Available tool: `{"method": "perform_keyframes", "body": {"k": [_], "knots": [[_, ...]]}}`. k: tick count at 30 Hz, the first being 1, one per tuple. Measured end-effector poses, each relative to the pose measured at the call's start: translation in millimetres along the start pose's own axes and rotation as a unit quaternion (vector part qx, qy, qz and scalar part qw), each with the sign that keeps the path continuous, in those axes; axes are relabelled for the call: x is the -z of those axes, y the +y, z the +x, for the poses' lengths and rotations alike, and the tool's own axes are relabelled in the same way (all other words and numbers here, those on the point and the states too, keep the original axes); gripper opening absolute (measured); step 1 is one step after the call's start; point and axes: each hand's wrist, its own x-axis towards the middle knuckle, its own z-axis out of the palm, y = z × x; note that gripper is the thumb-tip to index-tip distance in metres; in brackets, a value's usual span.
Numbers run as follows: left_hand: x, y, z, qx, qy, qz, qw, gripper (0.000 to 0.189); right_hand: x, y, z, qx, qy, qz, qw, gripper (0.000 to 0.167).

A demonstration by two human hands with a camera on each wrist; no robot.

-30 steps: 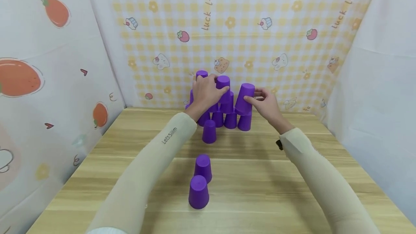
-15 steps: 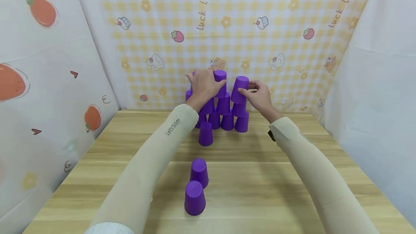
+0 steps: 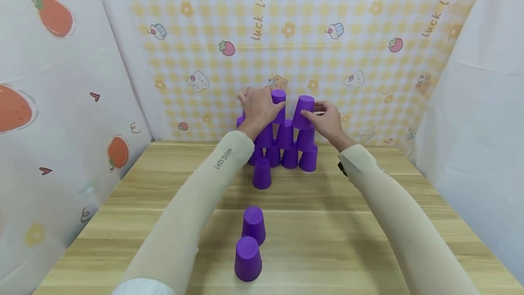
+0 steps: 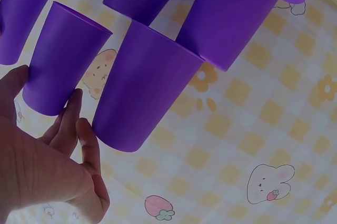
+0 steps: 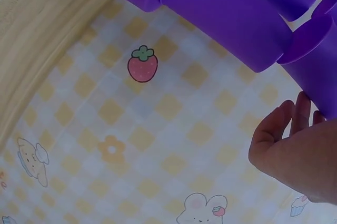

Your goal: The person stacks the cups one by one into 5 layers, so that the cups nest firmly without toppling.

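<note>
Upside-down purple cups rise in a pyramid against the back curtain. High on it, my left hand point(image 3: 259, 109) grips a purple cup point(image 3: 279, 103) between thumb and fingers. In the left wrist view its little finger lies against a neighbouring cup point(image 4: 139, 87). To the right, my right hand point(image 3: 328, 122) pinches another cup point(image 3: 303, 112), slightly tilted, its rim at the top of a second-row cup point(image 3: 305, 139). Cannot tell if it rests fully there. The bottom row point(image 3: 308, 159) stands on the table. My left hand hides part of the pyramid's left side.
One loose cup point(image 3: 262, 174) stands upside down just before the pyramid. Two more, a farther cup point(image 3: 254, 226) and a nearer cup point(image 3: 248, 259), stand toward the front of the wooden table point(image 3: 327, 240). A patterned curtain point(image 3: 348, 53) hangs close behind the pyramid.
My right hand has raised its cup from in front of the second row to that row's top. My left hand keeps its cup in nearly the same place. The head view has shifted slightly.
</note>
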Motion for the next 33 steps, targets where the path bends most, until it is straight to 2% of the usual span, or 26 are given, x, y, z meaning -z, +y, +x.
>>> {"method": "perform_keyframes", "body": {"k": [7,15,26,33], "knots": [[-1.5,1.7,-1.3,-0.011,0.010,0.013,0.9998,0.052,-1,2,3.5,0.004,-0.001,-0.016,0.9999,0.060],[-5.9,6.1,3.5,-0.023,0.006,0.043,0.9988,0.060,-1,4,5.2,0.011,-0.001,-0.005,0.9999,0.057],[-12.6,4.4,4.7,-0.016,-0.003,0.058,0.9982,0.063,-2,5,4.8,0.022,-0.015,-0.007,0.9996,0.055],[-14.4,2.1,5.5,-0.020,0.007,0.079,0.9967,0.064,-1,7,7.3,0.035,-0.019,-0.014,0.9991,0.052]]}}
